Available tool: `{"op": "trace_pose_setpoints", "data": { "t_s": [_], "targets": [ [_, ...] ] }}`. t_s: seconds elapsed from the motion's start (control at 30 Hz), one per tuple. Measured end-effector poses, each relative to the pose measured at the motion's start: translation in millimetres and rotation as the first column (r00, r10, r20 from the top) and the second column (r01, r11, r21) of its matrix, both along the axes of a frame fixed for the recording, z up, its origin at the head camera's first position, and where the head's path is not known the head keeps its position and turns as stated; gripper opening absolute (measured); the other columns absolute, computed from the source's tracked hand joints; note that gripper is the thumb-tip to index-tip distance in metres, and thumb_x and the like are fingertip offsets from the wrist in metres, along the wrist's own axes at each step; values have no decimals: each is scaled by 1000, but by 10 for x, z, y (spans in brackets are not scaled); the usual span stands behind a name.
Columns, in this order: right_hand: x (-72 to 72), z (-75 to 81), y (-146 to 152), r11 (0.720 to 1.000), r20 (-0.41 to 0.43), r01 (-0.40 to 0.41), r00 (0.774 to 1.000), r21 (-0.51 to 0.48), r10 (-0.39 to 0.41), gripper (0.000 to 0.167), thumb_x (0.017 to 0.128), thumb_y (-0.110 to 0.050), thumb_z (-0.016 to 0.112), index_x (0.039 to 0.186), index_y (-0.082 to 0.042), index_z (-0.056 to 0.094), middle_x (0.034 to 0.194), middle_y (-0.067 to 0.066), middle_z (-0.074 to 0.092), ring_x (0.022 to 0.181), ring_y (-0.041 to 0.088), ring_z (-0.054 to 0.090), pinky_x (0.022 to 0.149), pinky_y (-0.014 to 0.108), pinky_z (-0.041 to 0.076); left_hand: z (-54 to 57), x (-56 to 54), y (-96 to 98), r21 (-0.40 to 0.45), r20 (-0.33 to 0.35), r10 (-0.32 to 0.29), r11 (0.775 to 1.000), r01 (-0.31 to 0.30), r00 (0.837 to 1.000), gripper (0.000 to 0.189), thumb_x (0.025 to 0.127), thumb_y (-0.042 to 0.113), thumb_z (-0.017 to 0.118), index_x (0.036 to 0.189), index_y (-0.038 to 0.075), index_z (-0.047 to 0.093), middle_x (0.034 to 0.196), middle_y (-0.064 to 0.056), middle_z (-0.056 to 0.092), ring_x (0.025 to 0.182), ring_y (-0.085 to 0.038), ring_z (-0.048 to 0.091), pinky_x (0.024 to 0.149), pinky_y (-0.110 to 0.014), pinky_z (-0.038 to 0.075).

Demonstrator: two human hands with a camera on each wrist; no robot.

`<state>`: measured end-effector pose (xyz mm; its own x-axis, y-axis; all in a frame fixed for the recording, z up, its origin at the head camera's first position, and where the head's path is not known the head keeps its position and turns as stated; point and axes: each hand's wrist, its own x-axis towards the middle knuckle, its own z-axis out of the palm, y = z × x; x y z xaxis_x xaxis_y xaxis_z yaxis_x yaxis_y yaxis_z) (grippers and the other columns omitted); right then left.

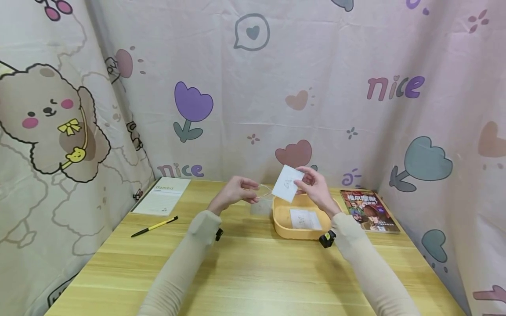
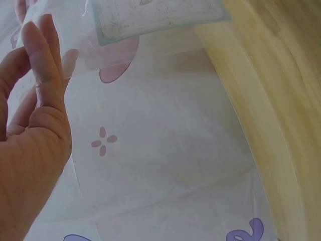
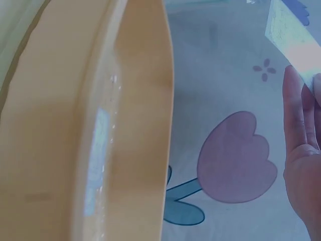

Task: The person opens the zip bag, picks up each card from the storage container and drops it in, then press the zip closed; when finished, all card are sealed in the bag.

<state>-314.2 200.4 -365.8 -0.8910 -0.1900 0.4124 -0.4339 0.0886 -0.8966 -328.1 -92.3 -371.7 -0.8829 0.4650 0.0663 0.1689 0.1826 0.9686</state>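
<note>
My left hand (image 1: 240,191) pinches the edge of a clear plastic bag (image 1: 261,206), whose mouth stands spread in a loop. The left wrist view shows this hand (image 2: 42,110) beside the transparent film, with a pale blue-edged card (image 2: 163,17) in or behind it; I cannot tell which. Between thumb and fingers, my right hand (image 1: 314,186) holds a white card (image 1: 287,183) bearing a small line drawing, tilted above a yellow plastic basket (image 1: 302,233). More white cards (image 1: 305,219) lie in the basket. Only part of the right hand (image 3: 303,135) shows in the right wrist view.
A notepad (image 1: 163,199) marked "Gambit" lies at the table's back left, with a yellow and black pen (image 1: 155,226) in front of it. Right of the basket is a colourful comic-style book (image 1: 369,211). A printed curtain (image 1: 245,109) hangs behind and on both sides.
</note>
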Motion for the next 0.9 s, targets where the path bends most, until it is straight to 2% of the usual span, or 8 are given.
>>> {"op": "trace_pose_setpoints", "data": {
  "t_s": [0.17,0.27,0.4,0.5,0.67,0.8,0.9],
  "targets": [
    [-94,-71,-33,999,-32,-6,999,-39,5,42,91,6,63,131,3,51,91,7,62,79,15,65,74,65,56,14,17,-5,-6,3,-3,1000,3,1000,41,87,-4,67,127,-10,58,116,-30,65,75,-21,74,77,-39,64],
    [-178,-140,-39,998,-60,-13,998,-55,9,41,92,3,64,131,1,51,95,5,63,82,15,66,71,57,61,22,23,7,-13,8,-2,1000,2,1000,41,88,-5,66,128,-11,57,116,-33,64,75,-21,74,78,-40,64],
    [-177,-119,-104,996,-96,-20,995,-85,12,40,92,4,62,130,0,48,98,5,62,84,15,65,66,43,65,32,28,27,-17,5,-2,1000,3,1000,41,88,-6,66,128,-12,56,112,-33,65,78,-27,74,80,-44,63],
    [-176,-97,-165,992,-115,-34,993,-118,20,40,92,6,61,128,1,44,101,5,61,84,15,65,65,40,65,28,19,40,-15,0,-2,1000,2,1000,41,87,-5,67,127,-11,57,106,-29,69,78,-27,74,80,-44,63],
    [-172,-64,-279,989,-144,-49,989,-141,28,40,92,7,60,127,2,41,103,5,59,84,14,65,65,39,65,18,11,44,-13,1,-3,1000,3,1000,41,87,-4,68,126,-11,58,97,-24,72,73,-21,73,83,-49,61],
    [-174,-41,-365,987,-168,-45,986,-152,19,40,92,8,61,126,3,40,101,8,57,82,14,64,65,41,65,8,6,47,-1,9,-8,1000,8,1000,41,87,-5,67,125,-12,57,97,-24,72,72,-21,73,87,-54,58],
    [-177,-31,-422,987,-180,-46,984,-153,18,41,92,9,60,126,4,39,100,8,55,82,14,63,65,37,65,11,5,54,4,10,-2,1000,2,1000,40,86,-6,68,125,-12,58,97,-24,72,73,-22,74,86,-54,59]
  ]
}}
